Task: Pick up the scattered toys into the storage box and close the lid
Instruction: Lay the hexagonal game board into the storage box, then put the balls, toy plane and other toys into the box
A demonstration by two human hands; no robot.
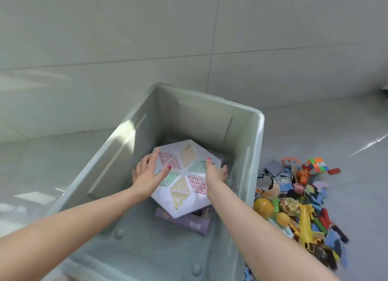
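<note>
**Two hands on a game board inside a grey box**

Pale grey floor tiles [105, 39] fill the upper half of the view, glossy, with thin joint lines. On the floor stands an open grey box [259, 133], seen from above, with no lid on it.

Low inside the box lies a white six-sided board [184, 175] with latticed diamond panels in red, yellow and green. It sits tilted on top of a purple carton [189, 224], which rests on the box bottom.

Both bare forearms reach down into the box from the lower edge of the view. The left hand [147, 175] holds the board's left edge: thumb on the top face, fingers spread along and around the rim. The right hand [216, 173] holds the right edge in the same way, thumb on top and fingers curled under. Both hands are gripping the board. The nails are painted red.

On the floor just right of the box lies a dense pile of toys [294, 207]. Among them are a twisted colour cube [317, 165] at the far end, a red block [333, 171] beside it, a yellow toy gun [306, 224], a yellow ball [262, 206], and many blue foam pieces [319, 198]. Other items in the pile are too jumbled to tell apart.
</note>
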